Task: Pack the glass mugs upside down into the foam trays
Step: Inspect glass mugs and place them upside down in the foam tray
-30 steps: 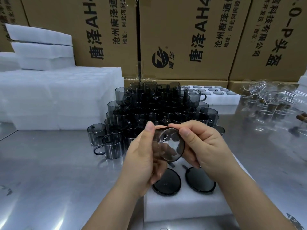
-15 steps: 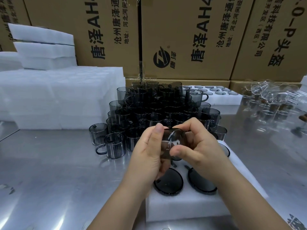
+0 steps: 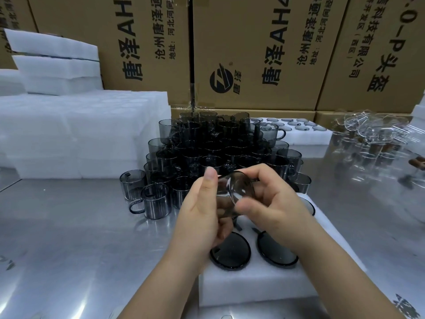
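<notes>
Steel desk (image 3: 69, 238), foam tray (image 3: 241, 288) in front: left hand (image 3: 200, 217) and right hand (image 3: 276, 203) each have a pinching grip on one glass mug (image 3: 234, 189) above it. Likely the placing step; next, lower it rim-down into a free pocket.

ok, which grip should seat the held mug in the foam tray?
Right, probably: right-hand grip pinches the smoky grey glass mug above the white foam tray; left-hand grip holds it nearer the tray's left edge.
</notes>
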